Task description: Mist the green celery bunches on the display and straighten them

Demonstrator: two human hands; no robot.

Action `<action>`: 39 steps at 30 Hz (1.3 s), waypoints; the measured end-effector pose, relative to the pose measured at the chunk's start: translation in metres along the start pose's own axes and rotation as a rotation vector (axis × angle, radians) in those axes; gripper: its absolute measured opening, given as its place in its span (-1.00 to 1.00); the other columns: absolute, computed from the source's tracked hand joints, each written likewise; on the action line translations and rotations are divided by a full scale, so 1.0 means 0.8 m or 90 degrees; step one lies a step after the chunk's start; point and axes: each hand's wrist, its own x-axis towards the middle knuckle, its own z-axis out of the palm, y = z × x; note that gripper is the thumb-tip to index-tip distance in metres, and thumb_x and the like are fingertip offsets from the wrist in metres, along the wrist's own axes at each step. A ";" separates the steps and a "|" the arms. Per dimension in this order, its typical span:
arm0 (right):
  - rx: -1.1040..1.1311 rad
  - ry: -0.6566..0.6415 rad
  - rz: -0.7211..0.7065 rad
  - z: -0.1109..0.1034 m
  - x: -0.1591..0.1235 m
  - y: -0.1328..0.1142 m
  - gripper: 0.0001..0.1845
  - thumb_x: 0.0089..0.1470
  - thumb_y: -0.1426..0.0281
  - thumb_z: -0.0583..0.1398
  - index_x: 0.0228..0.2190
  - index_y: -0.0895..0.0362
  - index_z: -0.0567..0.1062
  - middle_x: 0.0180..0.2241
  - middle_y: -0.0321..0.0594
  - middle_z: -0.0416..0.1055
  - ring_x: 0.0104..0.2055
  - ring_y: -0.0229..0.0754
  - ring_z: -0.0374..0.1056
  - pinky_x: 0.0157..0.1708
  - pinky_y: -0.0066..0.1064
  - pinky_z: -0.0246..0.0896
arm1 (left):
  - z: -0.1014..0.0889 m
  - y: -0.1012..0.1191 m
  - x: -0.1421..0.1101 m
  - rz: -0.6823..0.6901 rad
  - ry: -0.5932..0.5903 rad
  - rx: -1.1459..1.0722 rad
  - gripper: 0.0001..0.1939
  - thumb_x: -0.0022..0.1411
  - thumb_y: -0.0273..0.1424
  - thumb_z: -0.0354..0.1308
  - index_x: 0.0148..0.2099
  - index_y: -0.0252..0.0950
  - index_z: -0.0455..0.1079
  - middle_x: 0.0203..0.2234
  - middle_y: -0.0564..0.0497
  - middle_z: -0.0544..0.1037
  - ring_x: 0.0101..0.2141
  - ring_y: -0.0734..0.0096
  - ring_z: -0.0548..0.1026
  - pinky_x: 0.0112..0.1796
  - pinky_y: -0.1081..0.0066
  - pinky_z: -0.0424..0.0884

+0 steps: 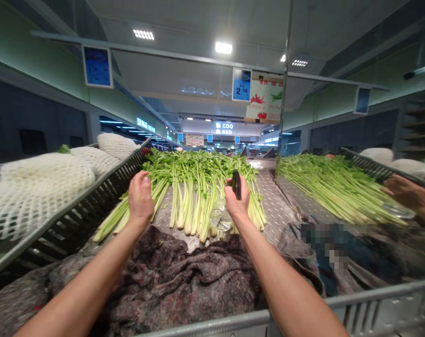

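Note:
Bunches of green celery (187,206) lie side by side on a metal display surface, leaves at the far end and pale cut ends towards me. My left hand (141,194) is beside the celery on the left, its fingers curled; whatever may be inside them is hidden. On the right, my right hand (238,199) is closed around an item with a black upper part (236,184). A clear plastic part (221,220) shows below that hand, in front of the stalks. The item's exact kind is unclear.
A crumpled grey blanket (187,276) covers the near part of the display. On the left, a dark slatted divider (107,201) borders produce in white foam netting (47,182). A mirror (338,140) stands at right. A grey crate rim (212,326) runs along the front.

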 end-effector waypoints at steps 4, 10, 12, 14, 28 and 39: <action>0.000 -0.009 -0.010 -0.003 0.000 0.000 -0.73 -0.25 0.42 0.09 -0.37 0.14 0.38 -0.43 -0.31 0.35 -0.43 -0.26 0.24 -0.40 -0.42 0.12 | 0.021 0.030 -0.013 -0.017 -0.013 -0.061 -0.58 0.19 -0.22 -0.28 -0.06 -0.33 0.23 -0.09 -0.11 0.33 -0.04 0.30 0.26 -0.01 0.26 0.16; -0.015 -0.027 0.011 -0.002 -0.002 0.006 -0.79 -0.26 0.41 0.10 -0.43 0.14 0.39 -0.47 -0.33 0.35 -0.45 -0.26 0.24 -0.43 -0.43 0.12 | 0.025 0.004 -0.042 0.014 -0.133 0.016 -0.56 0.16 -0.19 -0.27 -0.07 -0.34 0.23 -0.01 -0.17 0.27 0.04 0.22 0.17 0.04 0.15 0.07; -0.023 -0.028 0.015 -0.001 -0.003 0.010 -0.79 -0.26 0.40 0.10 -0.44 0.14 0.40 -0.47 -0.33 0.35 -0.45 -0.26 0.24 -0.43 -0.44 0.11 | 0.021 -0.005 -0.042 0.000 -0.119 0.029 -0.56 0.17 -0.19 -0.28 -0.07 -0.33 0.23 -0.02 -0.17 0.27 0.04 0.22 0.18 0.03 0.15 0.08; -0.031 -0.025 0.014 0.000 -0.004 0.013 -0.77 -0.26 0.40 0.10 -0.42 0.13 0.40 -0.46 -0.32 0.36 -0.44 -0.26 0.25 -0.42 -0.43 0.11 | 0.020 -0.008 -0.040 -0.005 -0.118 0.034 -0.56 0.17 -0.19 -0.29 -0.07 -0.33 0.22 -0.02 -0.17 0.28 0.03 0.22 0.19 0.02 0.14 0.09; -0.141 0.041 -0.002 -0.051 0.033 0.041 -0.63 -0.31 0.34 0.13 -0.33 0.14 0.44 -0.43 -0.28 0.39 -0.46 -0.25 0.24 -0.45 -0.41 0.09 | 0.021 -0.004 -0.038 0.008 -0.137 0.032 -0.56 0.18 -0.20 -0.28 -0.04 -0.32 0.22 0.00 -0.16 0.26 0.05 0.23 0.17 0.02 0.11 0.08; -0.130 0.069 0.044 -0.052 0.029 0.039 -0.65 -0.33 0.34 0.14 -0.36 0.13 0.45 -0.46 -0.31 0.37 -0.47 -0.26 0.22 -0.49 -0.44 0.07 | 0.020 0.001 -0.043 0.004 -0.147 0.035 -0.54 0.18 -0.19 -0.29 -0.04 -0.35 0.21 0.00 -0.17 0.26 0.04 0.22 0.17 0.02 0.13 0.09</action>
